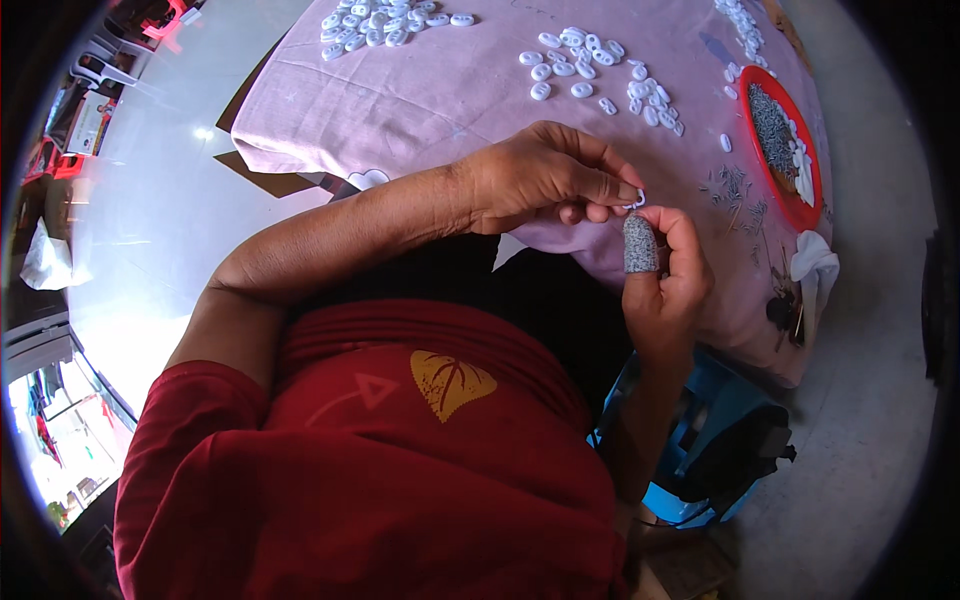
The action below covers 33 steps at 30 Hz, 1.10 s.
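Observation:
Between its thumb and fingers, my left hand point(560, 180) pinches a small white plastic piece point(640, 198) with an opening in it. My right hand point(677, 275) comes up from below, its thumb and forefinger closed just beneath that piece. Whatever it holds is too small or hidden to make out. A speckled grey finger cot point(640, 245) covers the right thumb. Both hands are over the near edge of the pink cloth-covered table point(430, 110). Beyond them lie loose white oval pieces with holes point(581, 90), and to the right are scattered small grey screw-like pins point(733, 187).
A red tray point(818, 190) of grey pins and some white material stands at the table's right side. More white oval pieces are heaped at the far left point(375, 22) and far right. A white cloth point(815, 262) hangs at the right edge. A blue plastic stool point(700, 430) stands below.

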Available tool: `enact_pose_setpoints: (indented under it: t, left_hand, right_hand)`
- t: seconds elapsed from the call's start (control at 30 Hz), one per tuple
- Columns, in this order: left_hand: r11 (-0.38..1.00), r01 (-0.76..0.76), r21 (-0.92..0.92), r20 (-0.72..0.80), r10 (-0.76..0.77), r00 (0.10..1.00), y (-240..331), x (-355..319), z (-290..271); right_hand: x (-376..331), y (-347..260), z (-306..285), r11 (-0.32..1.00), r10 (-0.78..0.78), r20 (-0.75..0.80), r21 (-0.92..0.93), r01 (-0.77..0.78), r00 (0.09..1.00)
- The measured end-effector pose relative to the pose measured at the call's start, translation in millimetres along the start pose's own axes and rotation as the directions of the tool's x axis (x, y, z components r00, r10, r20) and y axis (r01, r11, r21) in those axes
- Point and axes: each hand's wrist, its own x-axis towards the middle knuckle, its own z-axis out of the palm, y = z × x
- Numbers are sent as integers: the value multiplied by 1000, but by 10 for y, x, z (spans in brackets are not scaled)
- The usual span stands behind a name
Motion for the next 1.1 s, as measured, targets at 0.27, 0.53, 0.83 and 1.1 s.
enact_pose_setpoints:
  t: [0.27,0.53,0.83,1.1]
  left_hand:
    - [997,-37,66,24,36,999,-34,-5,1]
    - [962,-172,212,52,165,985,-73,-2,-11]
    - [971,-135,200,-10,140,990,-42,-51,61]
    - [996,-74,51,-24,75,997,8,-102,89]
  right_hand:
    - [3,-25,-29,1000,0,12,-27,0,1000]
    - [8,-35,-16,999,3,34,-48,-2,999]
    - [-31,-74,-4,982,121,1,145,-120,993]
    - [-58,-80,26,968,126,-61,226,-109,990]
